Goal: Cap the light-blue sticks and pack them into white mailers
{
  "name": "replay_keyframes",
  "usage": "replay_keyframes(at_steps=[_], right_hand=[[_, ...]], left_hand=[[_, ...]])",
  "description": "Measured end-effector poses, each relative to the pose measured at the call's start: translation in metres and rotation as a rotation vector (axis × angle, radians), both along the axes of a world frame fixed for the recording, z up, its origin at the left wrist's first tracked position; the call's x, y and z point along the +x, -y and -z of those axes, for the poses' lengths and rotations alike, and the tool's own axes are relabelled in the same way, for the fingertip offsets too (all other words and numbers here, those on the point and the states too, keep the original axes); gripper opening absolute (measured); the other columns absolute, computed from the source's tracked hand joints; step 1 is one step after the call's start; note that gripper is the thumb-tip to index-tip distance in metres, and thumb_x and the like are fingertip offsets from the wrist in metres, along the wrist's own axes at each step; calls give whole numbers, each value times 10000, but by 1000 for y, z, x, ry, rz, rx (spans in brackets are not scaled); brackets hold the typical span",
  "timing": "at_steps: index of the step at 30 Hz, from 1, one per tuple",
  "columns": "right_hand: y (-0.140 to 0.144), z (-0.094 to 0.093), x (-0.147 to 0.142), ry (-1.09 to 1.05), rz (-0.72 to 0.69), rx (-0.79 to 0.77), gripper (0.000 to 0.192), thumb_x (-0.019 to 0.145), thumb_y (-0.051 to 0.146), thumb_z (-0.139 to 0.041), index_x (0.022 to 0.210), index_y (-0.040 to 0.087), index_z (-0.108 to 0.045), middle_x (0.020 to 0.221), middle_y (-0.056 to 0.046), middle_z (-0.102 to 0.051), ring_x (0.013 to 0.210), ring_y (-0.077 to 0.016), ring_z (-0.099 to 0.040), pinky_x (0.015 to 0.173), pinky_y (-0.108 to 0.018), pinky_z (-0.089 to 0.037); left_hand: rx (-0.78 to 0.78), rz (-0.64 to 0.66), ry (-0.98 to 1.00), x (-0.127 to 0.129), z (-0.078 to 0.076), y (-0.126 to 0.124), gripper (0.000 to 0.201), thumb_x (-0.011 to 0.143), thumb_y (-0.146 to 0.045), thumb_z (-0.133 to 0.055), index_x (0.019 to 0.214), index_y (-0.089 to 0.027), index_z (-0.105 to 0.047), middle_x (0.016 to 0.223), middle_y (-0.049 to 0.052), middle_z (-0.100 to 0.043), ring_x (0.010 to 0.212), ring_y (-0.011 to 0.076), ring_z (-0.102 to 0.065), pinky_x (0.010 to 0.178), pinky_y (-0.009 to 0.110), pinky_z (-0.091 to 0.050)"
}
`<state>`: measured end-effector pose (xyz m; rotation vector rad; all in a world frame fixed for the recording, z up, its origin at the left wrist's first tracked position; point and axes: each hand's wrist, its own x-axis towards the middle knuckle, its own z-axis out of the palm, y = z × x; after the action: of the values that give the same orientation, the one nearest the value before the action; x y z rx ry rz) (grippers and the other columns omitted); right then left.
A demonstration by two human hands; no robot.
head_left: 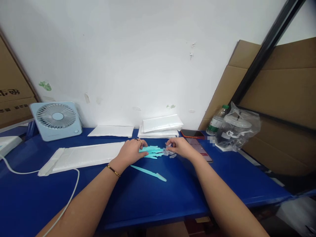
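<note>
Both forearms stretched forward, left hand (132, 150) palm down, right hand (180, 147) fingers pinched together

left hand (132, 151): covers the near ends of the teal sticks (153, 151)
cardboard box (12, 89): cut off at left edge

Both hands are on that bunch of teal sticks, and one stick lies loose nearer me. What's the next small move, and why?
Probably reach the right hand back for the loose teal stick and add it to the bunch of teal sticks. The left hand already pins the bunch on the blue table, while that one stick lies apart, nearer the body.
</note>
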<state>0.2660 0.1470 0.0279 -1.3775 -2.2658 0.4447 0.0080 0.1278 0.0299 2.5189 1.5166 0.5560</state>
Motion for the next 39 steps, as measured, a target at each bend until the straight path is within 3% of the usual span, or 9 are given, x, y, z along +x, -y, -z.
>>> replay_keyframes(at_steps=[3,6,12,15,20,26,32,36,39], right_hand=[[6,-3,-1,-51,-56,-23,228,774,361,-573,782,156,-672,619,-12,-596,536,-94,-485,506,-202,-342],[13,-3,-2,-92,-141,-101,266,780,394,-564,782,153,-676,624,-15,-613,540,-100,-508,495,-203,-358],[28,-7,-9,-252,-276,-255,368,732,437,-629,956,147,-660,688,-29,-637,527,-110,-558,494,-217,-436],[35,-14,-13,-332,-322,-140,411,658,406,-711,994,171,-673,746,-46,-661,623,-141,-596,552,-238,-474],[37,-20,-8,-429,-281,-15,264,728,388,-659,880,181,-718,799,-74,-688,708,-177,-629,626,-283,-506],[24,-16,4,-586,-33,-8,328,746,431,-622,913,160,-702,711,-52,-664,575,-144,-588,565,-279,-490],[22,-14,-5,-723,-34,-130,342,737,427,-634,917,136,-657,616,-20,-624,540,-125,-575,541,-258,-473],[21,-11,-8,-751,-48,-157,313,682,426,-686,803,139,-653,602,-12,-613,470,-101,-543,474,-234,-446],[22,-9,-10,-700,-73,-165,342,700,437,-665,858,133,-681,588,-19,-619,490,-110,-555,487,-239,-453]], left_hand=[[-142,189,15,1,-7,13,345,633,-513,-640,856,-251,-670,867,10,-602,752,170,-552,595,245,-365],[-249,340,-39,5,-6,22,222,624,-439,-675,737,-248,-681,775,0,-604,713,158,-542,568,237,-352],[-266,205,116,9,1,18,194,741,-389,-556,734,-213,-638,784,10,-621,671,142,-545,565,239,-368],[-435,221,279,7,-4,18,248,774,-422,-508,771,-196,-610,771,18,-648,674,136,-568,571,229,-399],[-752,261,501,5,-13,21,273,785,-437,-507,852,-173,-512,771,38,-672,651,131,-611,541,219,-407],[-452,129,569,5,-6,10,278,784,-438,-512,881,-180,-540,755,17,-649,675,125,-574,587,235,-426],[-143,-21,543,3,0,4,155,709,-332,-608,776,-192,-610,792,-5,-651,753,145,-584,674,265,-446],[-105,-16,521,3,-1,5,99,710,-290,-601,728,-195,-622,737,-13,-652,705,136,-582,645,259,-437],[-119,-14,513,4,-1,6,103,708,-289,-598,742,-197,-628,741,-12,-654,696,134,-578,637,257,-433]])
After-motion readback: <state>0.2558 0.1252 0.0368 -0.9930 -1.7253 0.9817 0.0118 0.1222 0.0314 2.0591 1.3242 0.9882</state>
